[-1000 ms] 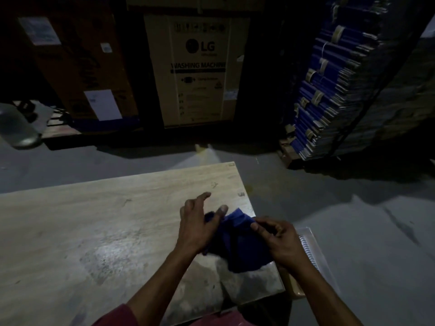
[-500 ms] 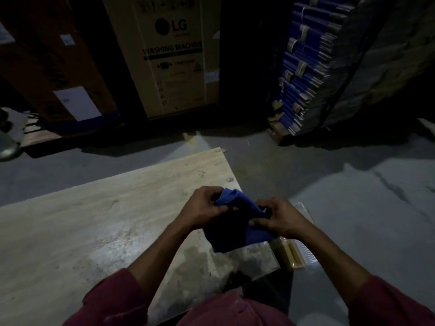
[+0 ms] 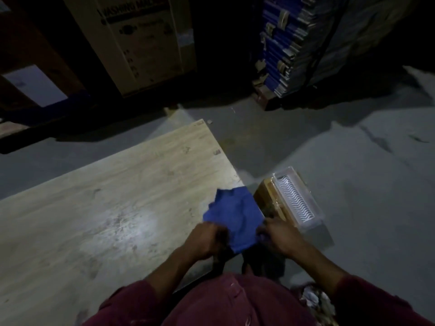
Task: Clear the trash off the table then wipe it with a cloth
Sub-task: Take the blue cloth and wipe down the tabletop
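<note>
Above the tabletop's [image 3: 106, 208] near right corner, a blue cloth [image 3: 233, 215] is being gripped by curled fingers of the left hand [image 3: 204, 241] and right hand [image 3: 280, 236], amid a dim room's stacked cardboard boxes [image 3: 146, 43].

One readable text: "WASHING MACHINE" in dark capitals, cut off by the top edge of the frame, stood on the front face of the tall cardboard box [image 3: 143, 41] behind the table. Below it ran a dark band, then smaller print and a column of handling symbols, all too dim and blurred to read. A pale label [image 3: 35, 87] on the darker box to the left showed no legible writing. The stacked blue-edged bundles [image 3: 280, 43] at right carried nothing readable.
</note>
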